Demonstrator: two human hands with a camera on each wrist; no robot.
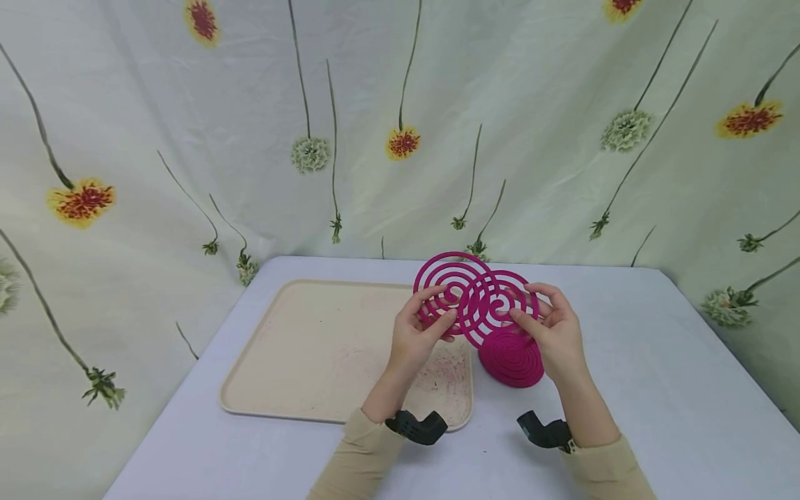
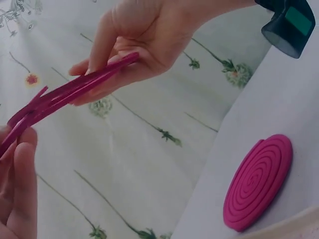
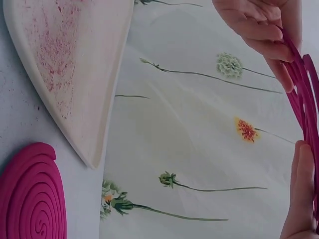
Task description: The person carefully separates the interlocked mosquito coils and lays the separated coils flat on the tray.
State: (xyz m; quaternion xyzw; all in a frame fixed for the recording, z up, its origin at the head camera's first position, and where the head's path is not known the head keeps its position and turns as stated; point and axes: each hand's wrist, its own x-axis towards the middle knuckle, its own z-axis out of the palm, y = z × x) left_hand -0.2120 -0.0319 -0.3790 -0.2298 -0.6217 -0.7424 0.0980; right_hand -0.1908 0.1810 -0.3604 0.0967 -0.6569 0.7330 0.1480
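Two thin magenta mosquito coils (image 1: 454,254) are held up above the table, partly overlapping in the head view. My left hand (image 1: 414,337) pinches the left one between thumb and fingers. On the other side, my right hand (image 1: 559,337) grips the right one by its spiral. Seen edge-on in the left wrist view, the coils (image 2: 75,92) lie close together and cross near the left fingers. Below the right hand, a tightly wound magenta coil (image 1: 511,361) lies flat on the table, beside the tray's right edge.
A beige rectangular tray (image 1: 312,347) with pink crumbs and smears toward its right end lies on the white-covered table (image 1: 656,361). Behind the table hangs a pale cloth (image 1: 250,104) printed with flowers. Each wrist wears a black camera (image 1: 420,427).
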